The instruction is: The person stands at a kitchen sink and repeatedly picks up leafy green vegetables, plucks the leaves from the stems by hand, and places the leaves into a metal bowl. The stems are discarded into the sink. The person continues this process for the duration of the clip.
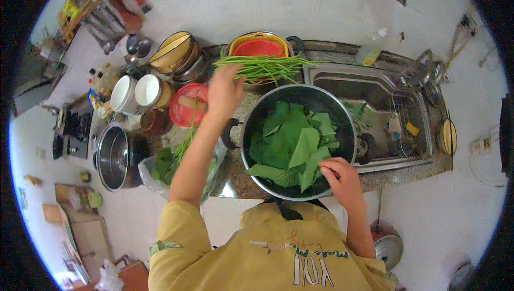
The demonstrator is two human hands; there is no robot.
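My left hand point(225, 90) is closed at the left ends of a bunch of long thin green stems point(262, 67). The bunch lies across a yellow and a red basket at the back of the counter. Exactly how the fingers grip the stems is partly hidden. In front of me stands a large dark pot point(257, 100) with a bright rim, holding a heap of broad green leaves point(286, 135). At its near right rim my right hand point(342, 181) pinches the edge of a green leaf point(311, 170).
A plastic bag point(147, 170) with leafy stems sits left of the pot, beside an empty steel pot point(113, 157). Behind them are a red bowl point(179, 117) and white bowls point(124, 94). On the right is a steel sink point(375, 95), with a bottle point(371, 49) behind it.
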